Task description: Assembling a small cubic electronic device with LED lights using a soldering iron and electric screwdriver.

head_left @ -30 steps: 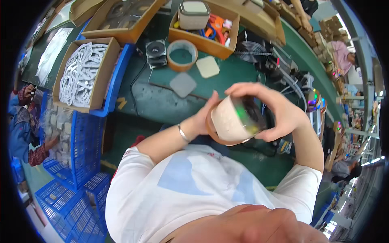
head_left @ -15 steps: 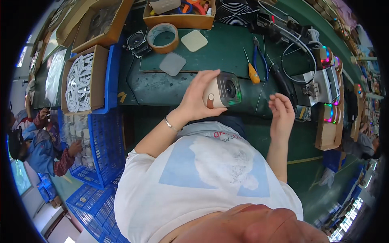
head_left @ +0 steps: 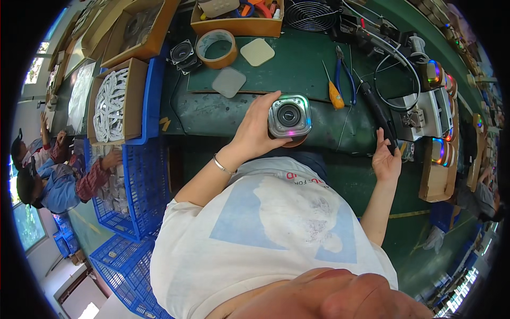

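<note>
My left hand is wrapped round the side of a small speaker, a rounded-square unit held above the table's near edge. Its face is turned up, showing a dark round cone, a clear rim and coloured lights. To the right, my right hand is palm up with its fingers apart at the near end of a black electric screwdriver. The fingers lie beside the tool and seem to touch it; a closed grip does not show. An orange-handled screwdriver and blue-handled pliers lie left of it.
A tape roll, a cream square cover, a grey one and a loose speaker driver lie on the green mat. A carton of white strips stands left, above blue crates. Lit speakers stand right.
The speaker has turned in my left hand, from its side showing to its lit face upward. My right hand has moved right and down to the electric screwdriver's near end, its fingers spreading.
</note>
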Action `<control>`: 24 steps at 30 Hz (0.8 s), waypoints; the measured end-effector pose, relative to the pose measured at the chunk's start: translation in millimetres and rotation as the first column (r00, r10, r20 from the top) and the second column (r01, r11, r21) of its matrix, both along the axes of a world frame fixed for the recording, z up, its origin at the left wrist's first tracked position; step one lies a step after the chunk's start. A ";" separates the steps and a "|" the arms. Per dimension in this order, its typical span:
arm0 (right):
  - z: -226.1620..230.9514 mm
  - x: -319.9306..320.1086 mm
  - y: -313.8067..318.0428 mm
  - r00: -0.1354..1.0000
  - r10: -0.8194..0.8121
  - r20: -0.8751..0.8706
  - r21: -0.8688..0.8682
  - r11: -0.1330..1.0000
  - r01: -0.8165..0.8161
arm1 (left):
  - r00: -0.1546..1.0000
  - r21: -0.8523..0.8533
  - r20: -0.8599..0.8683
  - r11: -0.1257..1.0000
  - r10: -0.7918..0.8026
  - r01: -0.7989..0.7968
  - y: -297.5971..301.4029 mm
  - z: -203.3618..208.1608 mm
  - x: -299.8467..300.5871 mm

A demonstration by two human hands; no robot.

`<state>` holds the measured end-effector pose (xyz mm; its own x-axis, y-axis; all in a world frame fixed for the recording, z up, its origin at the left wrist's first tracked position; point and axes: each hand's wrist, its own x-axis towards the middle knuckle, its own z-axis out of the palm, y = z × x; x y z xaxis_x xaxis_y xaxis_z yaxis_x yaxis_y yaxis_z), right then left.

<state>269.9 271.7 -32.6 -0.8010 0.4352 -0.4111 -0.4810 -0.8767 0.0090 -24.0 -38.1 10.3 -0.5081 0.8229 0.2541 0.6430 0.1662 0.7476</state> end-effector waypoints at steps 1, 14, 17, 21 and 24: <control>3.6 -2.9 -0.7 0.999 -0.015 0.029 0.002 1.000 0.015 | 1.000 0.001 0.006 1.000 0.001 -0.001 -1.1 1.0 0.2; 129.7 -45.1 -34.0 0.137 -0.976 -0.168 0.953 -0.196 -0.229 | 0.998 0.056 0.028 0.997 -0.062 0.061 20.9 -0.1 0.5; 160.9 -46.2 -27.2 0.207 -0.919 -0.335 0.933 -0.355 -0.067 | 0.999 0.050 -0.002 0.998 -0.045 0.045 22.4 2.2 1.4; 157.7 -79.1 -34.7 0.583 -0.761 -0.285 0.817 -0.511 -0.267 | 0.998 0.061 0.043 0.997 -0.054 0.051 24.9 2.0 1.6; 138.9 -129.4 -34.4 0.966 -0.076 -0.247 0.854 -0.488 0.180 | 0.997 0.127 0.066 0.991 -0.043 0.034 27.1 10.9 3.2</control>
